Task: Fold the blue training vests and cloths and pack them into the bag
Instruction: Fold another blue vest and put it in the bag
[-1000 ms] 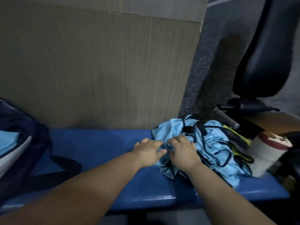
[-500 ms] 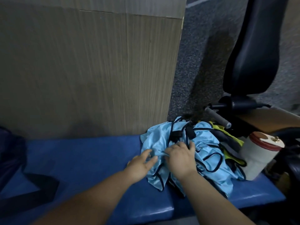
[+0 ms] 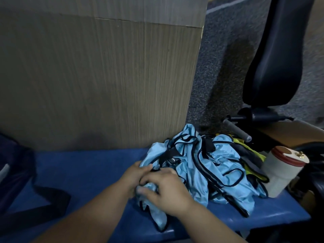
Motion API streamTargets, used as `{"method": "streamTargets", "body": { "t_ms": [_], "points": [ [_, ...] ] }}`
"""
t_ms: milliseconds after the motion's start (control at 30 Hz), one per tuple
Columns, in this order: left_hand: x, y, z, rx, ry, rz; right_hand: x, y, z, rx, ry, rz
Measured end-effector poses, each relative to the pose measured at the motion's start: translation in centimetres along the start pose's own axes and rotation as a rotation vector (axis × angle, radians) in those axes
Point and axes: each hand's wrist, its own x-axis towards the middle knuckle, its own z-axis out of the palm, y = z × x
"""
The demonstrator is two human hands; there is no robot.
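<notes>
- Step in hand: pulling one piece out of the pile. No folding has started, judging by how it all lies.
- The crumpled heap of light-blue shiny training vests with black trim (image 3: 210, 165) sits at the right end of the blue padded bench (image 3: 84, 169), its back against the wood-grain panel (image 3: 105, 76).
- The right hand (image 3: 166, 192) has thumb and fingers curled round a bunched wad of light-blue vest fabric (image 3: 149, 185) at the heap's near-left corner.
- The left hand (image 3: 134, 174) touches the right and pinches the same wad's upper, black-trimmed edge. Its fingertips are partly hidden.
- A tail of that fabric hangs toward the bench's front edge.
- The dark navy fabric bag (image 3: 12, 165) is at the far left of the view, well apart from the heap. Its black strap (image 3: 49, 199) lies on the bench. The bag's opening is not visible.
- A yellow-green vest (image 3: 252, 151) is tangled in at the heap's right side, and a white cylindrical container with a red lid (image 3: 282, 172) touches the heap there.
- Next move, as a judgement:
  - Draw the wad leftward clear of the heap.
  - The trims look interlaced, so neighbouring vests may drag along; pin the heap down or shake the piece loose.
  - Spread it on the bare bench between heap and bag, then fold.
- Progress: early. Most of the heap is unfolded.
</notes>
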Motion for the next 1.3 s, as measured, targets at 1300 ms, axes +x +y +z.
{"method": "streamTargets", "body": {
  "t_ms": [1300],
  "points": [
    [-4.1,-1.3,-13.0,1.025,0.223,-0.001,4.0,0.7,2.8,-0.243,-0.248,0.652]
  ]
}}
